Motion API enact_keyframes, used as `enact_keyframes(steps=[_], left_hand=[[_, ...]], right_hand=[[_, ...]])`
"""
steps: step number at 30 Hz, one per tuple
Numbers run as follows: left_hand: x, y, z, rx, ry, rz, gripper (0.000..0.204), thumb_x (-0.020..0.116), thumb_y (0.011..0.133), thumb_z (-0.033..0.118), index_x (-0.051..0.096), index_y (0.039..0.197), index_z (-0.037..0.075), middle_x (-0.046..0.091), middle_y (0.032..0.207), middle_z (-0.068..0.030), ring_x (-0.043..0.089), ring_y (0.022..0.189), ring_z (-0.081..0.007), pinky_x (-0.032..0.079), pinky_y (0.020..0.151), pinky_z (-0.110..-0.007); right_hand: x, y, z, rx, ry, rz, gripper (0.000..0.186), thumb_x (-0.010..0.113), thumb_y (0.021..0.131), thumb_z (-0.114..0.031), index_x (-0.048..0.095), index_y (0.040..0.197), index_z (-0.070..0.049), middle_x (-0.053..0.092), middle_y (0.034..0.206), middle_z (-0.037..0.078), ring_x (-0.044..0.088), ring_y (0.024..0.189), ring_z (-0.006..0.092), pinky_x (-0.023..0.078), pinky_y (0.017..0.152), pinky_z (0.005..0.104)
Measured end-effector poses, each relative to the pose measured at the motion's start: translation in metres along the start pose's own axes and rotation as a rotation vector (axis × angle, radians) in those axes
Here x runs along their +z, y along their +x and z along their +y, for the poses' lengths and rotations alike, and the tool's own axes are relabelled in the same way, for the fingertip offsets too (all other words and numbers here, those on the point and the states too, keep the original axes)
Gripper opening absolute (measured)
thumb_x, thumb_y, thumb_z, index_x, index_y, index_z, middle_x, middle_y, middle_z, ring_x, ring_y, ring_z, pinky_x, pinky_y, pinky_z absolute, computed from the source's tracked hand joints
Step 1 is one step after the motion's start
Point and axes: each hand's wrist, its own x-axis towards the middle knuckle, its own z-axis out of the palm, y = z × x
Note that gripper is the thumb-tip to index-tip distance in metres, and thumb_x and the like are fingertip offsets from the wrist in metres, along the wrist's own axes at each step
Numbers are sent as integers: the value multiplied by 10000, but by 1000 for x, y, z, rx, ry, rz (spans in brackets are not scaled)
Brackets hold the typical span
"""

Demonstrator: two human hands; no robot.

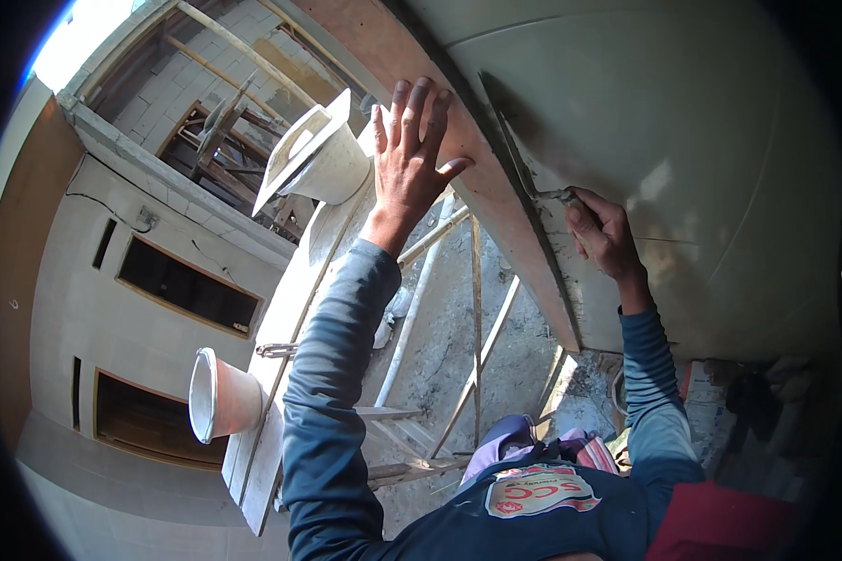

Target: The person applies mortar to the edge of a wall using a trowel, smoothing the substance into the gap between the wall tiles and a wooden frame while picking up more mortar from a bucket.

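My left hand (408, 154) lies flat with fingers spread on a long pinkish board (496, 173) that runs along a grey-green wall panel (720, 112). Wrapped round the handle of a trowel (516, 154) is my right hand (603, 229). The trowel's thin blade is seen nearly edge-on, pointing up along the dark joint between board and panel. Around the blade the panel shows shadow, so its exact contact with the joint is hard to make out. Crumbs of grey material sit along the joint below my right hand.
A plank (299, 271) to my left carries a pale bucket (226, 395) and a whitish tub (332, 168) with a flat board on top. Below are poles (486, 365) and a wooden support (407, 472) above rough ground. Openings (187, 285) cut the far wall.
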Motion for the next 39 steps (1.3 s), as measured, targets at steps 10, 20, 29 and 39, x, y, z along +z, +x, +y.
enact_keyframes(steps=[10,20,29,39], left_hand=[[-3,-1,-4,-3,36,6,1140,915,600,527,378,1548,193,274,1622,-133,227,1528,-363,198,1230,-612],[4,2,-2,-5,38,15,1132,898,611,562,384,1549,192,278,1618,-129,242,1523,-362,216,1223,-609],[-3,1,0,-25,-66,13,1124,929,590,424,389,1549,192,281,1629,-89,237,1525,-344,178,1233,-591],[-2,3,6,-45,22,-55,966,843,689,523,475,1501,152,241,1656,-121,150,1562,-295,93,1260,-573]], right_hand=[[9,-30,29,1,83,-104,475,614,1025,-312,587,1299,75,533,720,-7,469,537,56,408,488,239],[-4,-34,46,55,-60,-119,483,616,1020,-311,580,1310,75,523,700,7,471,551,72,413,494,254],[20,14,-53,-125,-42,-49,464,594,1043,-308,574,1304,76,533,722,-1,475,545,54,406,501,243],[52,75,-94,-265,-421,5,268,582,1033,-239,610,1026,27,486,644,60,442,567,119,406,537,300]])
